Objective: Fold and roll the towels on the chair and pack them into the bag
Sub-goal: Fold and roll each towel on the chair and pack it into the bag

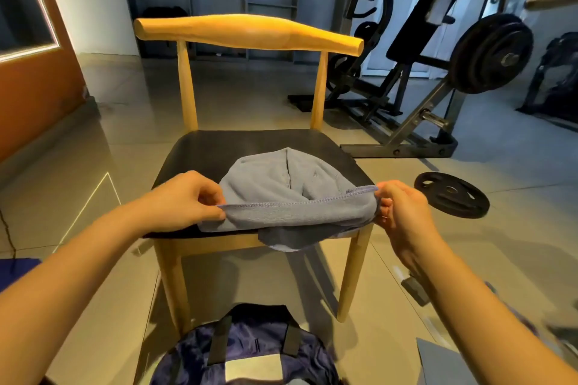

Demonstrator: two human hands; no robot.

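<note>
Now both hands are pinching the stitched near hem of the grey-blue terry towel: left hand at its left end, right hand at its right, over the wooden chair's black seat; the dark blue fabric bag is sitting on the floor nearest.

Between the fingers of the left hand and right hand, the towel hides its lower layers; below them, the frame edge crops the bag.

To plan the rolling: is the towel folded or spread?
Neither: towel lies bunched on chair; left hand and right hand pinch its hem.
</note>
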